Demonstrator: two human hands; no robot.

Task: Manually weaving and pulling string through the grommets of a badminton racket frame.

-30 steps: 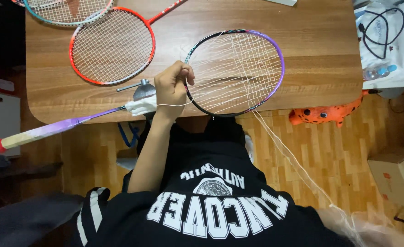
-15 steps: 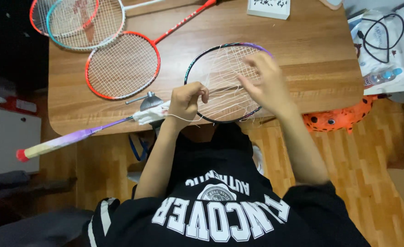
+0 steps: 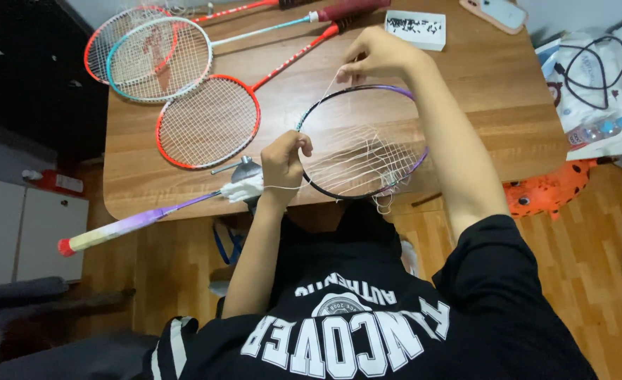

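— So, what's in front of the person right now?

— A badminton racket with a purple and black frame (image 3: 309, 184), its head lying at the near edge of the wooden desk (image 3: 494, 119), the purple and cream handle sticking out past the edge to the person's left. It's only partly strung; loose white string (image 3: 367, 158) criss-crosses the lower half of the hoop.

— And the hands?

— The left hand (image 3: 283, 160) is closed on the frame at its left side, fingers curled tight around the rim. A thin strand runs just below the wrist. The right hand (image 3: 374, 56) is reached out to the far side of the hoop, fingertips pinched narrow on a strand of the string, which runs taut down to the frame.

— Anything else on the desk?

— Just left of the hoop lies a red-framed racket (image 3: 209, 121), fully strung. Beyond it, two more overlap, one teal (image 3: 160, 51) and one red. A small white box (image 3: 415, 29) sits near the right hand, and a phone (image 3: 497, 13) at the far edge. A metal tool (image 3: 244, 169) lies by the racket's throat, beside a white cloth wrap.

— On the floor?

— An orange spotted toy (image 3: 547, 191), under the desk's right corner.
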